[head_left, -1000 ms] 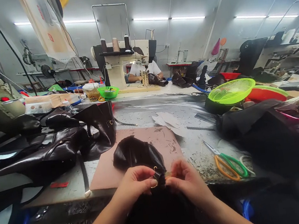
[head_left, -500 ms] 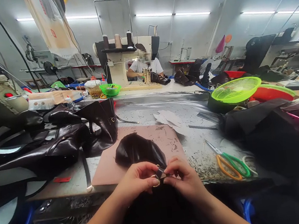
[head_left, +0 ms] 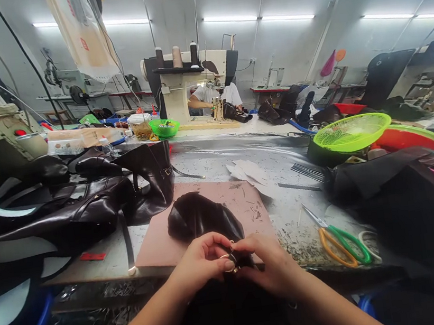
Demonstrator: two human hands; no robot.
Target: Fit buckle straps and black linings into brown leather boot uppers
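Note:
A dark brown leather piece [head_left: 204, 217] lies bunched on a pink board [head_left: 156, 245] at the table's front edge. At its near end my left hand [head_left: 204, 260] pinches a small gold-coloured ring [head_left: 226, 257] and the leather beside it. My right hand [head_left: 268, 262] is closed on the same spot from the right, its thumb and fingertips at a dark strap end with a metal fitting. The fingers of both hands nearly touch and partly hide the strap and the fitting.
Dark leather bags [head_left: 99, 210] cover the left side. Scissors [head_left: 334, 237] with orange and green handles lie at the right, near black material [head_left: 414, 200]. Paper scraps [head_left: 248, 171] and a green basket [head_left: 351, 131] lie farther back. Behind a sewing machine [head_left: 176, 93] sits a person [head_left: 232, 94].
My right hand has closed in toward my left, its index finger now over the strap end. The view has shifted slightly, and the person behind the machine has lowered their head.

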